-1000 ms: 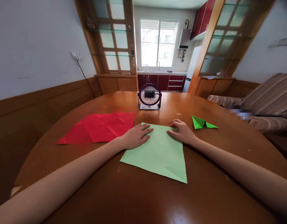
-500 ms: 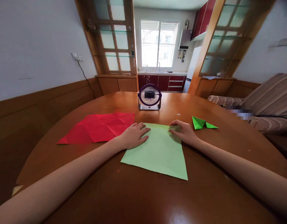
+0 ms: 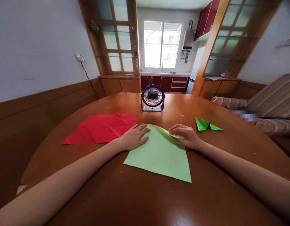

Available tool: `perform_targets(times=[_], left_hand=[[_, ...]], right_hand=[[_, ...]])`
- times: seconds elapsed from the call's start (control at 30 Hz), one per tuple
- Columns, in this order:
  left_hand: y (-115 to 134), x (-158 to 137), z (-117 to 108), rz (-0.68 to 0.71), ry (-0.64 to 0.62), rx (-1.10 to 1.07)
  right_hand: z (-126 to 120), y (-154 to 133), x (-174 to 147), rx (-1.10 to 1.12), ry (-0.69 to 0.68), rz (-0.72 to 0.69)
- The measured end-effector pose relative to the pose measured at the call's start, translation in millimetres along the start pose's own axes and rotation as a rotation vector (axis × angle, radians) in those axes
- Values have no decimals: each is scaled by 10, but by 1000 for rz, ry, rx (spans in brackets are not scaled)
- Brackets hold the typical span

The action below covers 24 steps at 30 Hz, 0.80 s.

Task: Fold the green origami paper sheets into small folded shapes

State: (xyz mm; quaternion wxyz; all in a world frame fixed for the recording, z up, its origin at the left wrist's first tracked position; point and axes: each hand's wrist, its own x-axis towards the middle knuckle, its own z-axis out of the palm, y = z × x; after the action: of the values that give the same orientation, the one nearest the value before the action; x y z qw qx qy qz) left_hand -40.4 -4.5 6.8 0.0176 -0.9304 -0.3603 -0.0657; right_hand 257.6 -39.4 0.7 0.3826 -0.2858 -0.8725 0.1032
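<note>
A light green sheet of paper point(image 3: 159, 157) lies on the wooden table in front of me. My left hand point(image 3: 134, 137) rests flat on its far left part, fingers spread. At the far right corner my right hand point(image 3: 186, 135) grips the paper between thumb and fingers, and that corner is lifted and curled over toward me. Beside my left hand lies a red sheet of paper point(image 3: 95, 128) with many crease lines. To the right of my right hand sits a folded bright green paper piece point(image 3: 202, 124) with pointed ends.
A small dark round fan point(image 3: 153, 96) on a stand is at the back of the table point(image 3: 112, 194). A striped sofa point(image 3: 272, 100) stands to the right. Behind are glass-door cabinets and a kitchen with a window point(image 3: 162, 44).
My right hand has raised the far right corner of the green sheet and drawn it slightly toward me. My left hand stays on the paper. The view has shifted a little.
</note>
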Motion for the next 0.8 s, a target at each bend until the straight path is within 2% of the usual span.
perform_targets(times=[0.13, 0.3, 0.43, 0.6, 0.8], left_hand=[[-24, -1, 26, -13, 11, -22], [-9, -1, 12, -4, 86, -15], [67, 11, -17, 89, 158, 2], [112, 16, 8, 209, -16, -80], [90, 7, 22, 184, -64, -155]], right_hand=[[-9, -26, -26, 2, -145, -131], [13, -58, -39, -80, -244, -236], [14, -64, -34, -133, -288, -259], [-5, -104, -13, -142, -335, -279], [-23, -177, 29, -91, -384, -301]])
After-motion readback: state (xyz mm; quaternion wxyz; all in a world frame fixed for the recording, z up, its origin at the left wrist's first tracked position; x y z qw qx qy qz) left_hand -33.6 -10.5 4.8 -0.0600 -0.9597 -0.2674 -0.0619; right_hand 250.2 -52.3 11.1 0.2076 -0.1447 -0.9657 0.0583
